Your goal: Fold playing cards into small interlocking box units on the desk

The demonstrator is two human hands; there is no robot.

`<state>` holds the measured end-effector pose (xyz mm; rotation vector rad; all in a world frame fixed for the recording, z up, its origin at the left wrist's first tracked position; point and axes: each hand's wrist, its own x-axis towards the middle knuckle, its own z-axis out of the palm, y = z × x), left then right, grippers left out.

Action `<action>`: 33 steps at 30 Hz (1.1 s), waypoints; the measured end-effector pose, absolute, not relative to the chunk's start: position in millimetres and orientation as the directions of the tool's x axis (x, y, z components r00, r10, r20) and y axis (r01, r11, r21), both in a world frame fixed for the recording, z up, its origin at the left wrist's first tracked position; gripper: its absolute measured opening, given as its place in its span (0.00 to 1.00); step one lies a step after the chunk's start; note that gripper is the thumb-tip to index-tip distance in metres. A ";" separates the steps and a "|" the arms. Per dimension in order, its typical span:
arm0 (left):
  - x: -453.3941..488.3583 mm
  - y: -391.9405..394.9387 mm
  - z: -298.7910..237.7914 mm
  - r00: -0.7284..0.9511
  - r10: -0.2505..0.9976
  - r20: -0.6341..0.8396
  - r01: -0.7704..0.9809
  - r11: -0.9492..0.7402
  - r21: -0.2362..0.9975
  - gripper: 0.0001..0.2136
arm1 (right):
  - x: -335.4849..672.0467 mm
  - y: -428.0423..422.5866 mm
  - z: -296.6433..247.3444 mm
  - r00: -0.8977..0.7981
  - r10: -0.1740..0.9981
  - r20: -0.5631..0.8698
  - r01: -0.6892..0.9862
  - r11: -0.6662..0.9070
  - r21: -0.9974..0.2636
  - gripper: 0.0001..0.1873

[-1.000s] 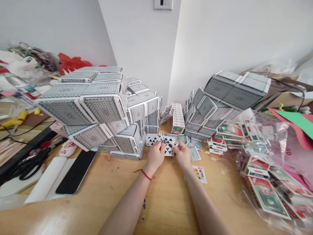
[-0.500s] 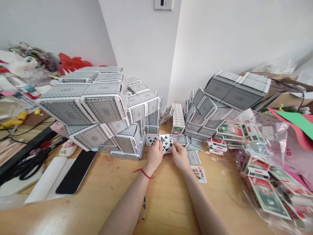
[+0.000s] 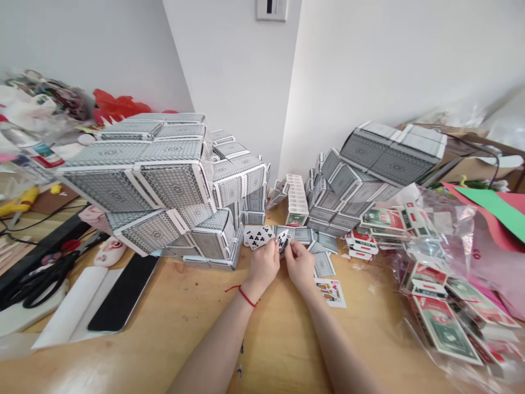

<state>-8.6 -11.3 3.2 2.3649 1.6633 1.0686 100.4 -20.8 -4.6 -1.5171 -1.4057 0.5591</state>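
Note:
Between my two hands a playing card (image 3: 283,238) is held by its edges, its clubs face bent toward me. My left hand (image 3: 266,264) pinches its left side, and a red string circles that wrist. The fingers of my right hand (image 3: 301,263) are closed on its right side. Just beyond my left hand another clubs card (image 3: 257,236) lies face up on the table. Grey-backed cards (image 3: 324,264) lie beside my right hand, with a king of hearts (image 3: 331,293) face up nearer me.
Block structures of folded cards stand at left (image 3: 172,180) and right (image 3: 394,153). A row of card boxes (image 3: 297,197) stands between them. Card packs (image 3: 445,328) in clear plastic are on the right. A black phone (image 3: 124,293), scissors (image 3: 49,282) and computer mouse (image 3: 110,251) lie left.
The card has gone from flat and wide to bent and narrow as my hands came closer together. More of the clubs card on the table shows now.

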 end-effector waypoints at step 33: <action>-15.6 -6.5 0.3 0.032 0.888 0.459 0.751 -0.324 0.575 0.13 | 104.1 -16.9 -2.6 0.151 0.984 0.089 0.178 0.062 -0.982 0.14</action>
